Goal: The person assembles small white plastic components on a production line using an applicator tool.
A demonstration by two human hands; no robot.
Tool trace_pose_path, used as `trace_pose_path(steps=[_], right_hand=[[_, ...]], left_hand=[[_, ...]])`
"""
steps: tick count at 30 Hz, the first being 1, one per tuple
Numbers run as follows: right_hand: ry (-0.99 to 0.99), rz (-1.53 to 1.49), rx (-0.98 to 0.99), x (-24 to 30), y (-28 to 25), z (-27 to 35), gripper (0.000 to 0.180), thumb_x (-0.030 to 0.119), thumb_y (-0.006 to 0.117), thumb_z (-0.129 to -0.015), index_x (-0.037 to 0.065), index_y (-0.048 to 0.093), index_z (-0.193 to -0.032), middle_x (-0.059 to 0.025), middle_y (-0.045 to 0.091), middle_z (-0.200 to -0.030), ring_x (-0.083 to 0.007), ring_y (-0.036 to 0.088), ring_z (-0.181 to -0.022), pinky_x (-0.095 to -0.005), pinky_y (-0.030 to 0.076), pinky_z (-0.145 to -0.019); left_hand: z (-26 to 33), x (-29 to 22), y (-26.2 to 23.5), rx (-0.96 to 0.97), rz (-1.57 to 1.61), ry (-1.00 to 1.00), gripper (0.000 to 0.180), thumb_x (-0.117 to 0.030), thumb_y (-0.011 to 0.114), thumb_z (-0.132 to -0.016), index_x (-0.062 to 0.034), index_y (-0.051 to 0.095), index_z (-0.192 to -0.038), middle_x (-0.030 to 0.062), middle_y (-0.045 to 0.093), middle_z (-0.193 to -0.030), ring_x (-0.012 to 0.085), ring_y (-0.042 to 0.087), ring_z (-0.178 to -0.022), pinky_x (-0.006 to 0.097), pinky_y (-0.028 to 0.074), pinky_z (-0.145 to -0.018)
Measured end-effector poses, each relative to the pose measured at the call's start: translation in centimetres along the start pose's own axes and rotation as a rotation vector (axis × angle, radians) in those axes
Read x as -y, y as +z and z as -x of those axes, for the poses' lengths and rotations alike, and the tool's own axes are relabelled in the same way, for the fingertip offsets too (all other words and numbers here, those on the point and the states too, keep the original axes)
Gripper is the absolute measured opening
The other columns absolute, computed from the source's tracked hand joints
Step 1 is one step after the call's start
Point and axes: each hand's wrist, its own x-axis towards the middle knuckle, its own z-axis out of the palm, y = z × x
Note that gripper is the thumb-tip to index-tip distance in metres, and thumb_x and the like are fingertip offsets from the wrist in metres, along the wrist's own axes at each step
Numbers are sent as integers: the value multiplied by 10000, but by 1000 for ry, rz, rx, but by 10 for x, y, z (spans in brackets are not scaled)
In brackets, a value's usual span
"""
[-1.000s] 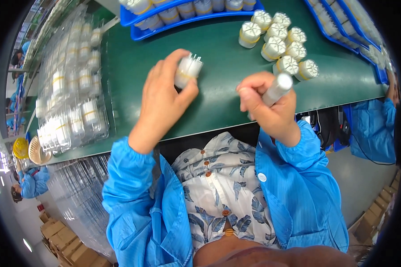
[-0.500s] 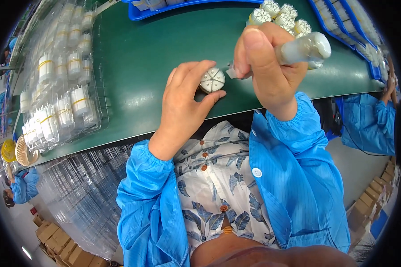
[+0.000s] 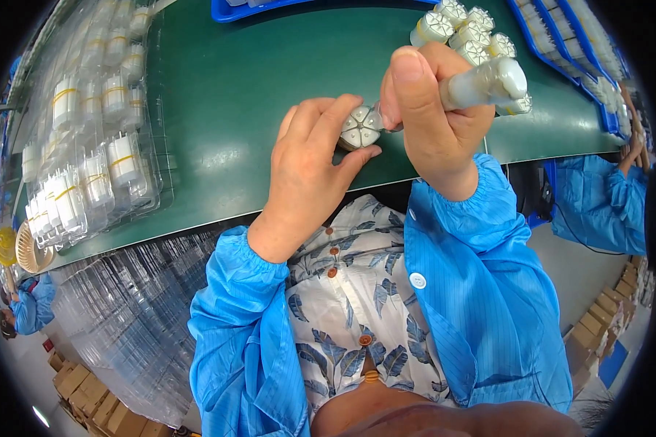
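Observation:
My left hand (image 3: 310,149) has its fingers and thumb wrapped round the sides of a white round part (image 3: 361,127). Its top face is split into wedges like a cut pie, with a small dot in each. In my right hand (image 3: 437,109), a tool with a thick, cloudy, rounded handle (image 3: 492,84) is gripped in a fist, thumb on top. The tool's thin pale tip points left and meets the right edge of the part's top; whether it presses in, I cannot tell. Beyond my right hand stands a group of similar round parts (image 3: 474,35).
Clear plastic trays (image 3: 95,131) of white cylinders with yellow bands cover the left of the green table (image 3: 226,95). A blue tray (image 3: 270,10) lies at the far edge, and more blue trays (image 3: 568,58) stand far right. A person in a blue sleeve (image 3: 598,193) sits at right.
The tool's tip has come from beside the round part onto its right edge. My left hand and the part have shifted slightly right; my right hand has moved slightly left.

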Motion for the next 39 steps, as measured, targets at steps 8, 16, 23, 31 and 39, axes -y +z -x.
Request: trace_pose_path(steps=[8,16,23,31,39], right_hand=[[1,104,1,2,1,0,303,120,514,-1013,25,486,-726,-39,512,-575,-91,466,-483,-250,362,-448],[38,-101,36,1,-4,-16,335,113,487,-1017,45,454,-691,-36,477,-553,-99,437,-455,-258,342,-430],[8,-11,112,-8,-1,-15,339,107,514,-1003,63,446,-674,-26,478,-539,-92,438,-454,-250,338,-427],[-33,21,132,-9,-1,-11,317,84,492,-1000,53,429,-691,-38,472,-543,-93,431,-453,-255,336,-420],[-16,-237,134,0,5,-24,312,73,484,-985,43,444,-678,-56,472,-554,-112,426,-452,-277,336,-430]], left_hand=[[1,-7,0,-21,-56,-22,555,-108,841,-648,-41,600,-1144,132,583,-1008,325,570,-928,394,487,-768],[2,-9,-3,-96,13,-76,521,-62,842,-668,-12,609,-1131,117,613,-1044,261,591,-916,339,504,-750],[5,-1,2,-83,13,-57,492,-69,840,-669,0,606,-1096,135,617,-1029,290,601,-895,355,506,-735],[4,2,-4,-72,13,0,527,-36,832,-668,-21,618,-1149,121,631,-1018,271,621,-922,320,523,-761],[7,-5,-7,-81,-57,-148,567,-63,846,-662,-25,601,-1172,110,628,-1030,237,616,-883,310,514,-744]])
